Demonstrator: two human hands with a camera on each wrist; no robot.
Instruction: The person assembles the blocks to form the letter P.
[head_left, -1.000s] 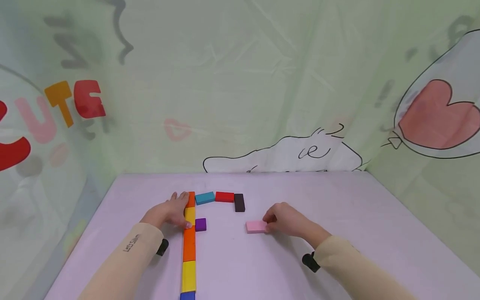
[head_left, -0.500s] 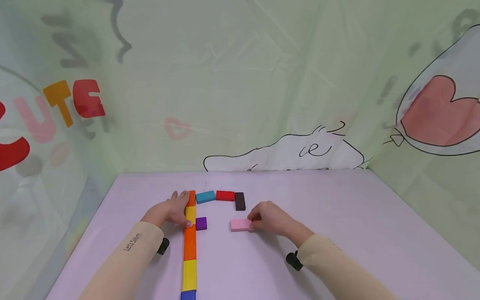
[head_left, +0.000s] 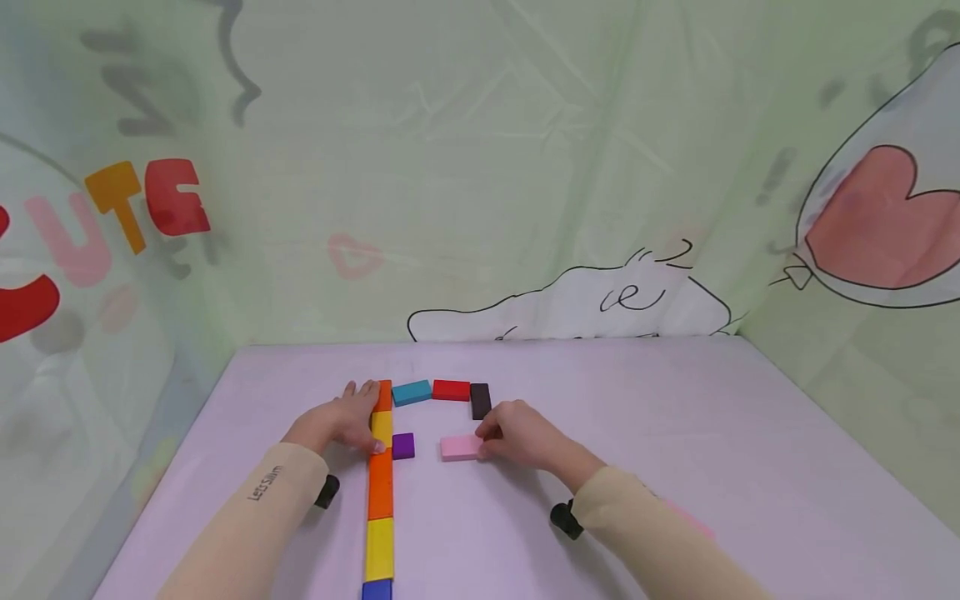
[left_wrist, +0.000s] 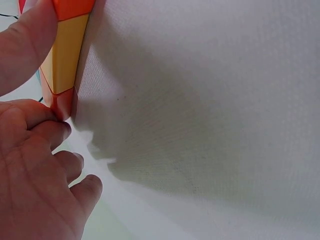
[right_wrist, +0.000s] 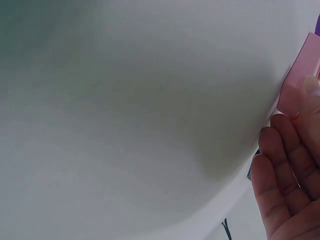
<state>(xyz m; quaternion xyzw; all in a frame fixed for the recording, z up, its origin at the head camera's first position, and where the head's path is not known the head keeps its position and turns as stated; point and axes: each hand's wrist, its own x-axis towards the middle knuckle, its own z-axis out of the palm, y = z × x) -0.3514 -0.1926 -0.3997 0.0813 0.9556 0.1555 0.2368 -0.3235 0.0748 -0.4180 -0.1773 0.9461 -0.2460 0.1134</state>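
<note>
My right hand (head_left: 517,435) pinches the right end of a pink block (head_left: 459,448) between thumb and fingers, low over the table. In the right wrist view the same pink block (right_wrist: 298,80) is under the thumb. A short purple block (head_left: 403,446) lies to its left, across a gap, against a straight column of orange, yellow and blue blocks. My left hand (head_left: 345,421) rests along this column's far part, fingers spread, touching the far orange block (head_left: 384,396) and, with the thumb, a yellow block (head_left: 382,427). The left wrist view shows the yellow block (left_wrist: 67,55) between thumb and fingers.
From the column's far end a teal block (head_left: 412,392), a red block (head_left: 452,390) and a dark brown block (head_left: 481,401) run rightward. Nearer stand another yellow block (head_left: 379,550) and a blue block (head_left: 377,590). A pink piece (head_left: 693,521) shows behind the right sleeve.
My right hand has moved left with the pink block, closing part of the gap to the purple block. A pink piece has come into view behind the right sleeve. My left hand stays put.
</note>
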